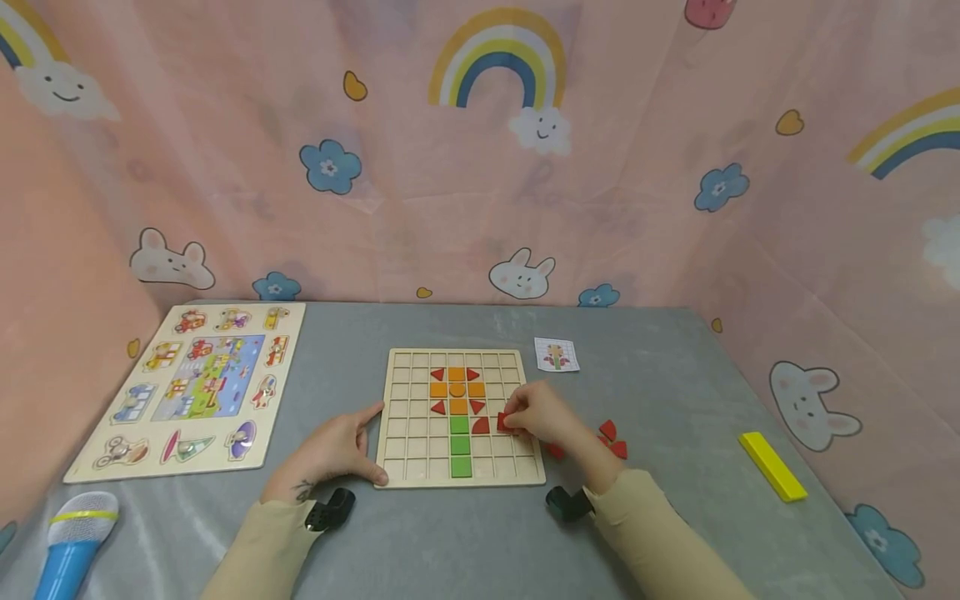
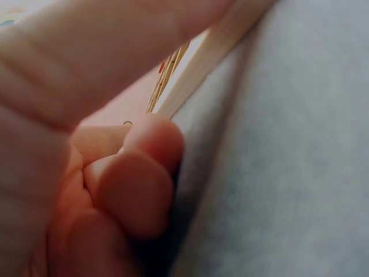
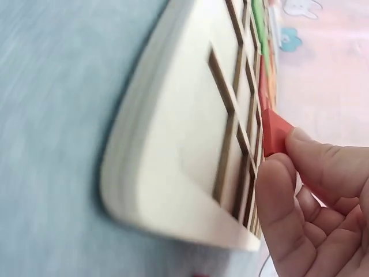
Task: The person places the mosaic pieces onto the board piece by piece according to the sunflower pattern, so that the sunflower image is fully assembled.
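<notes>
A wooden grid board (image 1: 405, 467) lies flat on the grey table, and a pattern of orange and green square tiles (image 1: 460, 445) with red triangles (image 1: 438, 407) fills part of it. At its left edge rests my left hand (image 1: 326, 450), with thumb and index finger spread along the side and the other fingers curled beneath. My right hand (image 1: 551, 414) pinches a small red wooden tile (image 3: 277, 131) between thumb and index finger, over the cells right of a red quarter-circle tile (image 1: 481, 426). The held tile's full outline is partly hidden by the fingertips.
Several loose red tiles (image 1: 617, 447) lie right of the board, partly behind my right wrist. A pattern card (image 1: 557, 355) sits beyond its upper right corner. A picture peg puzzle (image 1: 255, 450) and a toy microphone (image 1: 72, 550) are at left, a yellow bar (image 1: 772, 467) at far right.
</notes>
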